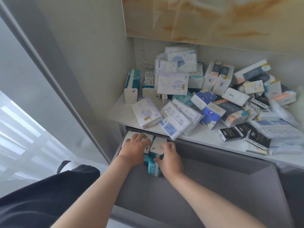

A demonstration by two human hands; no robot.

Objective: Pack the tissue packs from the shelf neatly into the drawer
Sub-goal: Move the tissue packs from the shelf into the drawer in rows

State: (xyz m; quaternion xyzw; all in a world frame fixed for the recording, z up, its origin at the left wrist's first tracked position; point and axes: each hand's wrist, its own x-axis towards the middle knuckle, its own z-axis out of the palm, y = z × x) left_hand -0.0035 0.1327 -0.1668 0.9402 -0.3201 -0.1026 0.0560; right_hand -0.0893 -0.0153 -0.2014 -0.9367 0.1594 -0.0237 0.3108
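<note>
- A dark garment (41, 203) fills the lower left corner. Two bare forearms reach forward into the open grey drawer (213, 186).
- The right hand (171, 159) is clasped on a teal-and-white tissue pack (154, 168) that stands on end near the drawer's far left corner. The thumb is on the pack's near side and the fingers curl over its white top.
- The left hand (136, 145) is released, fingers spread and nearly straight. It presses on the white tops of the neighbouring packs (130, 135), which stand against the drawer's left wall and touch the held pack.
- Just beyond the drawer's far edge runs the white shelf (202, 135). It carries a loose pile of tissue packs (230, 96) heaped from its middle to its right end.
- Near the shelf's front edge a lilac-printed pack (146, 115) lies flat. Just beside it, a clear-wrapped bundle of small packs (177, 119) reaches the edge.
- Toward the front right lie several small black packs (258, 139), and two blue packs (211, 115) sit tilted in the middle of the heap.
- At the shelf's back left corner a tall teal pack (131, 86) stands upright, slightly apart from the rest.
- Above the shelf hangs a marbled cream-and-amber panel (213, 18). A pale wall panel (82, 63) rises at the left.
- Furthest left, a bright window (16, 120) glows behind a sheer curtain.
</note>
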